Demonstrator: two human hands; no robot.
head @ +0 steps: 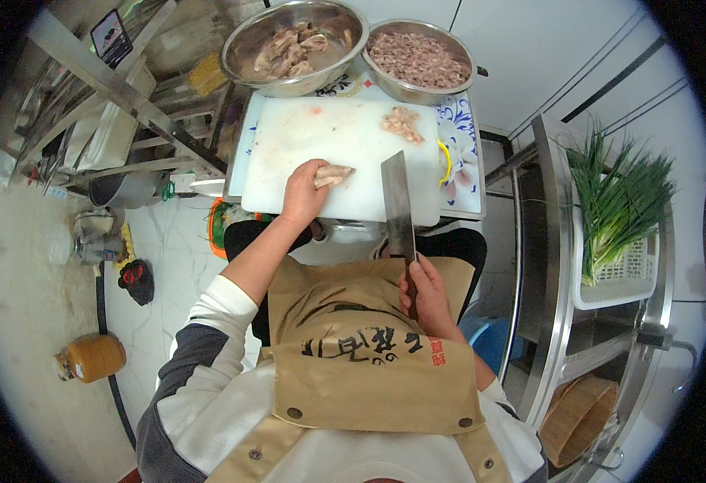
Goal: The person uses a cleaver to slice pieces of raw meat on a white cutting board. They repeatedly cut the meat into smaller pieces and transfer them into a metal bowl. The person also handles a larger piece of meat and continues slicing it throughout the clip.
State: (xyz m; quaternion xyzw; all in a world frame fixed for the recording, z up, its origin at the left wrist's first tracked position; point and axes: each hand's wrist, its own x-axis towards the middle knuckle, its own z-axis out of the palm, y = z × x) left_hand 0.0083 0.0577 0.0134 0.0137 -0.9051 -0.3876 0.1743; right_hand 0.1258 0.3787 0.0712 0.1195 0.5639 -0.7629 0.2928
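Observation:
On a white plastic cutting board, my left hand grips a piece of pale meat by its left end. My right hand is closed on the dark handle of a cleaver, whose broad blade points away from me over the board's front right part, apart from the meat. A small heap of chopped meat lies at the board's back right. Behind the board stand a large steel bowl with bigger pieces of meat and a smaller steel bowl filled with diced meat.
A yellow ring-shaped handle shows at the board's right edge. To the right, a white basket of green onions rests on a steel sink unit. Metal shelving stands at the left. A gas cylinder is on the floor.

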